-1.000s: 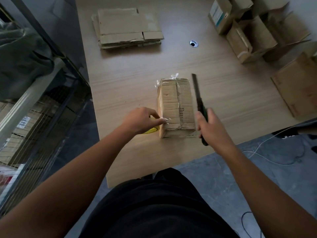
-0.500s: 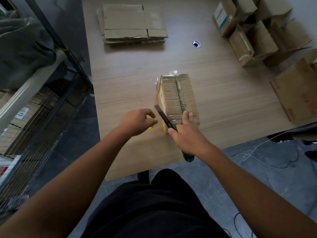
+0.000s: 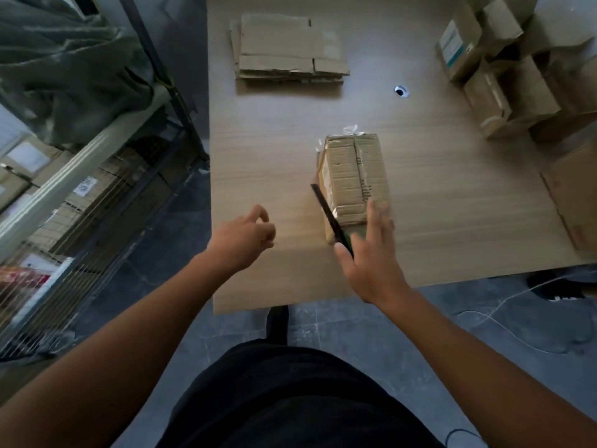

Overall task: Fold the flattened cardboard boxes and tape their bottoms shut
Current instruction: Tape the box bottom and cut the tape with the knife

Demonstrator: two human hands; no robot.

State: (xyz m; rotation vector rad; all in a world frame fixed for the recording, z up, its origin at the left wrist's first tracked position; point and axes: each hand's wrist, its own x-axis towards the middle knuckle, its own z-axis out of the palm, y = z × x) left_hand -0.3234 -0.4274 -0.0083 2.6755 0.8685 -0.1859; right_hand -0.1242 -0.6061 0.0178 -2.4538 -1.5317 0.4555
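Note:
A folded cardboard box (image 3: 353, 176) lies on the wooden table (image 3: 265, 150), its seam covered with clear tape that sticks out at the far end. My right hand (image 3: 371, 253) reaches over the box's near end with fingers straight, blurred by motion. Its thumb holds a black cutter (image 3: 329, 215) with a green handle, whose blade slants along the box's left side. My left hand (image 3: 245, 234) hovers over the table left of the box, apart from it, fingers curled. What it holds, if anything, is hidden.
A stack of flattened boxes (image 3: 287, 50) lies at the far middle of the table. Several folded boxes (image 3: 504, 76) crowd the far right, another box (image 3: 571, 195) sits at the right edge. A cable hole (image 3: 401, 91) is beyond the box. Metal shelving (image 3: 97, 176) stands left.
My right hand brought the cutter from the box's right side across to its near left end, then spread its fingers. My left hand drew away leftward; the yellow thing beside it is out of sight.

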